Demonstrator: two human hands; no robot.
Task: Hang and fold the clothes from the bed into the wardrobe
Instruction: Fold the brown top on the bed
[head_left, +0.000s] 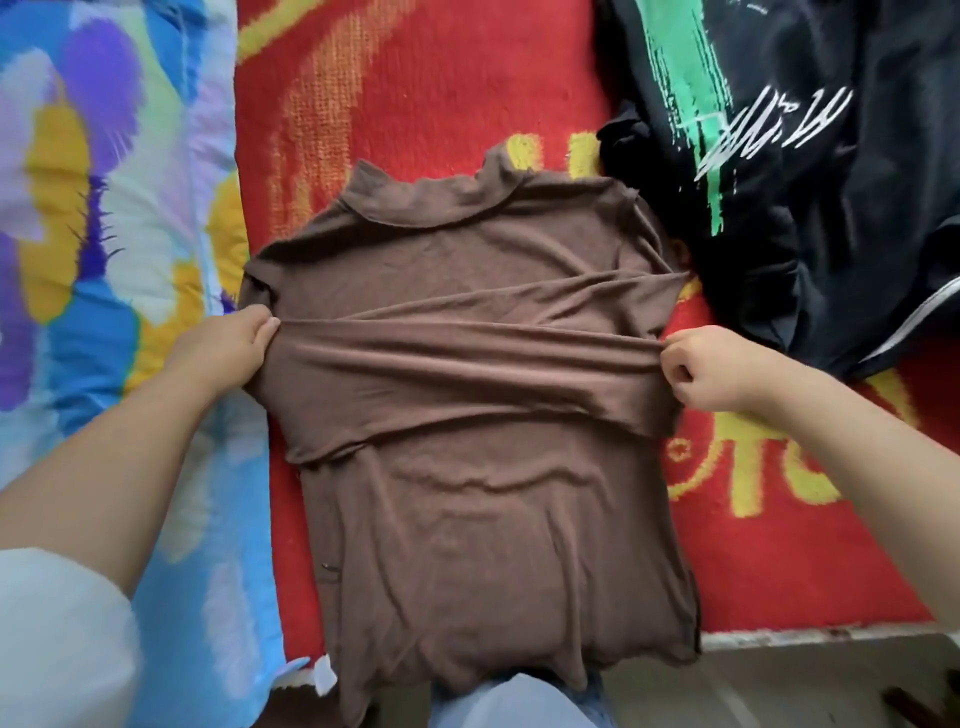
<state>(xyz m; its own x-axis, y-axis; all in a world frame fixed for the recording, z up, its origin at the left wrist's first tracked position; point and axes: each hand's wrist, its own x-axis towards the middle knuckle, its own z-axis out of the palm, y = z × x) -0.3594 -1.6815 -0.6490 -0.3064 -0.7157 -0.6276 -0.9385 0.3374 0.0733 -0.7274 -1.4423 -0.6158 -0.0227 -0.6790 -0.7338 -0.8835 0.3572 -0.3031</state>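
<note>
Fingers (262, 330) — pinching brown shirt's (467, 415) edges

Shirt (467, 395) on blanket (415, 78), jacket (810, 208) right.

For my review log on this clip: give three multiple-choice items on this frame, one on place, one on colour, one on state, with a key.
1. Where does the black garment lie?
A. right of the brown top
B. on the brown top
C. on the floor

2. What colour is the blanket under the brown top?
A. grey
B. red and yellow
C. white

3. How do the hands meet the top?
A. both flat
B. one only
C. each pinches a side

Key: A, it sits upper right; B, red with yellow pattern; C, left hand and right hand each grip an edge.
</note>
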